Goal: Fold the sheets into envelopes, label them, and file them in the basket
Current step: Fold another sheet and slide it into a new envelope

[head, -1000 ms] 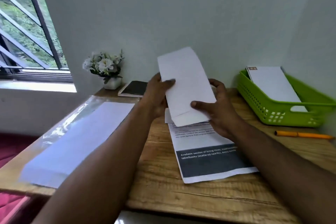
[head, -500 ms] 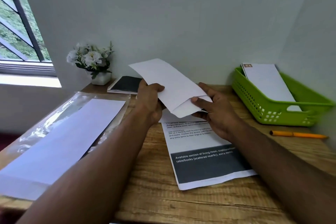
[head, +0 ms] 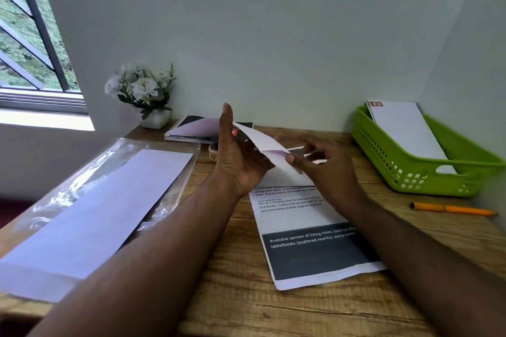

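From the head camera, looking down over both forearms, the person stood at a wooden desk (head: 246,304) pushed into a pale corner. The left hand (head: 238,156) was raised above the desk with its thumb pointing straight up, and it held a white envelope (head: 262,142) nearly flat, the paper running from behind the thumb out to the right. The envelope's flap end pointed toward the right hand (head: 325,164), whose curled fingertips (head: 290,159) met that near corner; the hand was blurred, so whether it pinched the paper or only touched it could not be told. A small red and black mark showed on the envelope beside the left thumb. Under the hands lay a printed sheet (head: 306,227) with lines of text and a dark band across its lower part, flat on the desk. To the left, a clear plastic sleeve (head: 68,200) holding a stack of white envelopes (head: 109,208) lay slantwise and reached the desk's near left edge. At the back stood a small white pot of white flowers (head: 142,93), and just beside it a dark spiral notebook (head: 189,128) partly hidden by the held envelope. On the right, a green basket (head: 410,172) sat against the wall with a filed envelope (head: 405,128) leaning inside it. An orange pen (head: 451,208) lay on the desk just in front of the basket.
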`<state>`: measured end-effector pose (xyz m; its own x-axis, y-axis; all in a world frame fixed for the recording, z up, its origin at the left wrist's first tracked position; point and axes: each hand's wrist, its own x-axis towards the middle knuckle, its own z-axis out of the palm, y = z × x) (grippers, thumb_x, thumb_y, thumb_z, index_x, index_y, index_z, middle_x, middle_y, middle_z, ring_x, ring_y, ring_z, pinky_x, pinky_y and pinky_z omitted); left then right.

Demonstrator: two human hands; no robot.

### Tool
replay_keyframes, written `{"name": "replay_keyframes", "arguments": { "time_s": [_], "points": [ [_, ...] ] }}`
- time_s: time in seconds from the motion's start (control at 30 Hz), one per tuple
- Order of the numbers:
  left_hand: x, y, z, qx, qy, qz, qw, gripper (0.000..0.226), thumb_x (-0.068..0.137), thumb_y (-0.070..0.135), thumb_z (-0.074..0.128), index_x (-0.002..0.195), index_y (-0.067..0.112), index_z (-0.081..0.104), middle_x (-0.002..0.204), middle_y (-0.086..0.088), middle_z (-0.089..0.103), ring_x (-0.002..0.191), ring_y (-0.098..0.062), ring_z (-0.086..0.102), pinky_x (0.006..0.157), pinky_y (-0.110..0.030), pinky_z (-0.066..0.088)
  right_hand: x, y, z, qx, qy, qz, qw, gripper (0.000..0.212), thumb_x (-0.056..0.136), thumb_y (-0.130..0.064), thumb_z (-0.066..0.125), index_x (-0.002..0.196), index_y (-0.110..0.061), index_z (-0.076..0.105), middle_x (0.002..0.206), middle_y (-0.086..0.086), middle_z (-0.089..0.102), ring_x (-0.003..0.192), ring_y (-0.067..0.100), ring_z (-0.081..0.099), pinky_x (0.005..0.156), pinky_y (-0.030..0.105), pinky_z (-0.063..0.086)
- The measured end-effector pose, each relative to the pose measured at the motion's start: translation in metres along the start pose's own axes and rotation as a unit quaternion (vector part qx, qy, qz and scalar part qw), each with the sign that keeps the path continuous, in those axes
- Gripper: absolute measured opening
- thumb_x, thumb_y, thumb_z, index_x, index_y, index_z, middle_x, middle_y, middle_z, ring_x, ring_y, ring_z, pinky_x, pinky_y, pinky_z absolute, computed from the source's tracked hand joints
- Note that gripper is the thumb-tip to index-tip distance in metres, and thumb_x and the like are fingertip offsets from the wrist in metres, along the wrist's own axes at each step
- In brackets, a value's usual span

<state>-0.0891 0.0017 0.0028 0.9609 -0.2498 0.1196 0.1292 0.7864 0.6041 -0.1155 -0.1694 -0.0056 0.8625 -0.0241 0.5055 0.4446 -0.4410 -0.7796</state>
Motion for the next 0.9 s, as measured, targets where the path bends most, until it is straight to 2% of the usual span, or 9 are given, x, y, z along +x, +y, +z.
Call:
{"name": "replay_keyframes", "arguments": {
  "time_s": [0.13,0.23,0.3,0.4,0.5,0.63,0.73,0.8,0.9],
  "points": [
    [0.005,-0.002,-0.003,0.007,0.008,0.018,1.000,0.063,0.065,0.074,0.065,0.079,0.014,0.051,0.080,-0.009,0.039,0.090,-0.031,0.042,0.098,-0.058,0.038,-0.006,-0.015,-0.001,-0.006,0.039,-0.114,0.993,0.018,0.082,-0.031,0.072,0.096,-0.024,0.065,0.086,-0.012,0.066,0.081,0.005,0.063,0.071,0.022,0.050],
    [0.001,-0.002,0.001,0.002,0.014,0.027,1.000,0.058,0.069,0.074,0.061,0.076,0.017,0.053,0.078,-0.006,0.042,0.080,-0.027,0.048,0.088,-0.046,0.047,-0.011,-0.021,-0.002,-0.051,0.011,-0.227,0.973,0.024,0.084,-0.038,0.066,0.091,-0.015,0.068,0.089,-0.007,0.070,0.085,0.006,0.063,0.077,0.022,0.048],
    [-0.002,-0.003,0.004,0.016,0.017,0.020,1.000,0.059,0.072,0.074,0.056,0.081,0.016,0.056,0.077,-0.006,0.051,0.075,-0.025,0.054,0.081,-0.040,0.047,-0.013,-0.018,0.001,-0.102,-0.006,-0.275,0.956,0.030,0.081,-0.040,0.068,0.095,-0.013,0.070,0.097,-0.002,0.072,0.091,0.005,0.062,0.082,0.016,0.045],
    [-0.001,-0.004,0.004,0.003,0.031,0.011,0.999,0.068,0.066,0.075,0.063,0.096,0.014,0.055,0.086,-0.010,0.052,0.094,-0.032,0.053,0.102,-0.051,0.039,-0.015,-0.017,0.002,-0.134,-0.013,-0.286,0.949,0.042,0.078,-0.047,0.069,0.102,-0.013,0.071,0.105,-0.002,0.071,0.099,0.006,0.061,0.090,0.012,0.040],
    [0.001,-0.003,0.001,-0.029,0.053,0.022,0.998,0.074,0.053,0.070,0.075,0.095,0.013,0.053,0.089,-0.008,0.043,0.105,-0.033,0.041,0.101,-0.063,0.034,-0.013,-0.017,0.002,-0.151,0.011,-0.325,0.934,0.043,0.076,-0.047,0.071,0.099,-0.010,0.072,0.101,0.000,0.071,0.099,0.010,0.060,0.091,0.021,0.041],
    [0.001,-0.005,0.002,-0.019,0.045,0.025,0.998,0.075,0.052,0.069,0.077,0.095,0.013,0.053,0.083,-0.010,0.044,0.092,-0.031,0.049,0.095,-0.055,0.044,-0.008,-0.012,0.004,-0.180,0.028,-0.344,0.921,0.024,0.080,-0.028,0.073,0.097,-0.011,0.073,0.100,0.001,0.070,0.097,0.014,0.059,0.087,0.028,0.042],
    [-0.001,-0.007,0.007,0.005,0.019,0.014,1.000,0.099,0.036,0.068,0.083,0.110,0.009,0.054,0.091,-0.014,0.056,0.097,-0.036,0.057,0.089,-0.051,0.050,-0.008,-0.009,0.004,-0.175,0.034,-0.340,0.924,0.015,0.081,-0.017,0.073,0.094,-0.011,0.074,0.095,0.001,0.070,0.092,0.016,0.060,0.081,0.032,0.044],
    [-0.002,-0.009,0.008,0.010,0.011,0.009,1.000,0.100,0.042,0.072,0.077,0.115,0.008,0.053,0.100,-0.018,0.057,0.106,-0.041,0.056,0.095,-0.056,0.046,-0.007,-0.009,0.004,-0.173,0.036,-0.349,0.920,0.011,0.081,-0.013,0.073,0.091,-0.011,0.074,0.092,0.001,0.072,0.089,0.017,0.064,0.080,0.034,0.047],
    [-0.001,-0.011,0.006,-0.002,0.030,0.019,0.999,0.080,0.069,0.076,0.056,0.110,0.008,0.053,0.101,-0.017,0.052,0.107,-0.039,0.052,0.098,-0.058,0.042,-0.007,-0.007,0.005,-0.174,0.031,-0.352,0.919,0.014,0.081,-0.011,0.073,0.095,-0.010,0.075,0.095,0.000,0.074,0.092,0.017,0.068,0.082,0.037,0.051]
  ]
}}
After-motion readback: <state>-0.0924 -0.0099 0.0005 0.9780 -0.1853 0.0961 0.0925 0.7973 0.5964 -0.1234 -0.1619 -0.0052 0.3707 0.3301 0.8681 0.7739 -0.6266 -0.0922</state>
